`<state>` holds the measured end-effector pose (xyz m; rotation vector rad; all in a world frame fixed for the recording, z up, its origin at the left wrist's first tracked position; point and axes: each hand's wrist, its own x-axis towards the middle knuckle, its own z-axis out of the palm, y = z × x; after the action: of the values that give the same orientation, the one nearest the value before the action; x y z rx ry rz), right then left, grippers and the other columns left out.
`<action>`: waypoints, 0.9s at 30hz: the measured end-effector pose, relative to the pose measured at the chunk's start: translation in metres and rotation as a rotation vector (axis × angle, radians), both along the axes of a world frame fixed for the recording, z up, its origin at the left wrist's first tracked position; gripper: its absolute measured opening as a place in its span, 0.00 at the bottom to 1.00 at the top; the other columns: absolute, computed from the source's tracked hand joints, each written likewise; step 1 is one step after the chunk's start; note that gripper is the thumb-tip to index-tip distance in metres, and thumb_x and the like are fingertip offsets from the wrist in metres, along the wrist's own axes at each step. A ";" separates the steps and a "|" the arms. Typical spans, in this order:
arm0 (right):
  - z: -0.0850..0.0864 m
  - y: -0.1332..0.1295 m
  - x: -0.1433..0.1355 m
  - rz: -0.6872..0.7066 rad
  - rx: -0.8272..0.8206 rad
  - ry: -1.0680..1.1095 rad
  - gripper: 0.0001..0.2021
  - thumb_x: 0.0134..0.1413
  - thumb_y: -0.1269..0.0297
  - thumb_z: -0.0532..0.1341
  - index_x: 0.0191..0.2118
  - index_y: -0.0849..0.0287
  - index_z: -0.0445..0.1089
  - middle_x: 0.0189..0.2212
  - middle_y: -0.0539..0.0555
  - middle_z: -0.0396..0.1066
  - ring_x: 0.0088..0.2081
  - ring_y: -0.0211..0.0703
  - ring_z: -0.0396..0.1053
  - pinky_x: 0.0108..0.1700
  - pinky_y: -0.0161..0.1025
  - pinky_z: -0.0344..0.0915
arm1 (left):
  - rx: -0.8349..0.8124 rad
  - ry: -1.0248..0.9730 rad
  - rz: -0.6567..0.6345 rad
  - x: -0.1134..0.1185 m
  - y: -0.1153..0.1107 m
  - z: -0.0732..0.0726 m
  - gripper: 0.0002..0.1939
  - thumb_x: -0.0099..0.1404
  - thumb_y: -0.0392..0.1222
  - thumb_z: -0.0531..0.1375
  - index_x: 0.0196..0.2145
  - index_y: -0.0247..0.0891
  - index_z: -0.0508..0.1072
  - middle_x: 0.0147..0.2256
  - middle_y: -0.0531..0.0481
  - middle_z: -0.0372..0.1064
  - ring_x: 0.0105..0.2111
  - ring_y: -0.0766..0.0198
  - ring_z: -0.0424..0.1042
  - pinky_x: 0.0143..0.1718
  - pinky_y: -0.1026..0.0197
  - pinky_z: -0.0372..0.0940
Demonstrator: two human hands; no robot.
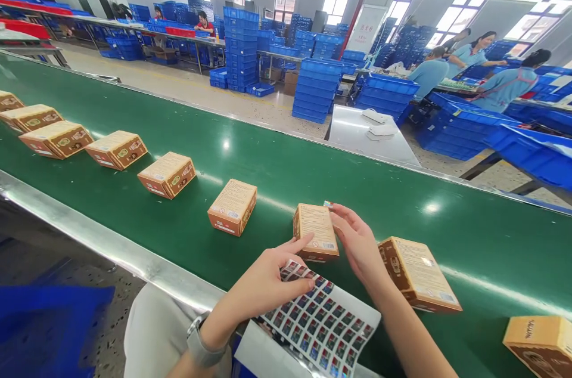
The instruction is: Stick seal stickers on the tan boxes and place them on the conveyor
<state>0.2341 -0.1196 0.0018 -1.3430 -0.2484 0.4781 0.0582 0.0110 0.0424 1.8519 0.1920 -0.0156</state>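
Observation:
My left hand [272,279] grips a sheet of small shiny stickers [324,321] under its thumb, while its index finger rests on the top of a brown and tan box [316,228]. A small sticker [328,204] sits at the fingertips of my right hand [355,238], just beyond the far right corner of that box. To the right of my right hand lies another box [422,270] with a small shiny sticker on its top. A similar box [233,205] lies to the left, apart from both hands.
All the boxes lie on a green conveyor belt [277,154] with metal edges. Several more boxes [167,172] line up to the left, and one box [538,339] is at the near right. Beyond the belt are a metal table [357,133], stacked blue crates [315,89] and people working.

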 end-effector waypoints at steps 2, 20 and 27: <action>0.003 -0.010 -0.002 -0.015 -0.031 0.015 0.23 0.41 0.46 0.75 0.40 0.56 0.76 0.49 0.56 0.76 0.54 0.54 0.70 0.56 0.46 0.68 | -0.016 0.005 -0.007 0.002 -0.004 0.001 0.08 0.62 0.43 0.65 0.25 0.41 0.76 0.68 0.49 0.53 0.68 0.46 0.56 0.66 0.51 0.54; 0.002 -0.047 -0.003 -0.114 -0.302 -0.190 0.19 0.50 0.45 0.68 0.34 0.58 0.74 0.53 0.60 0.73 0.47 0.57 0.74 0.44 0.47 0.72 | -0.091 -0.029 -0.140 0.023 -0.031 0.005 0.12 0.60 0.37 0.63 0.20 0.41 0.70 0.68 0.52 0.53 0.68 0.45 0.55 0.66 0.49 0.54; 0.011 -0.056 -0.002 -0.196 -0.545 -0.391 0.23 0.54 0.45 0.64 0.48 0.56 0.64 0.39 0.58 0.76 0.42 0.56 0.74 0.46 0.49 0.68 | -0.097 -0.026 -0.190 0.030 -0.044 0.007 0.15 0.59 0.38 0.63 0.19 0.41 0.64 0.68 0.49 0.53 0.69 0.45 0.51 0.66 0.47 0.54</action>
<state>0.2319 -0.1758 0.0130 -1.9740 -0.3160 0.1094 0.0884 -0.0327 0.0495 1.7668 -0.0034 -0.1309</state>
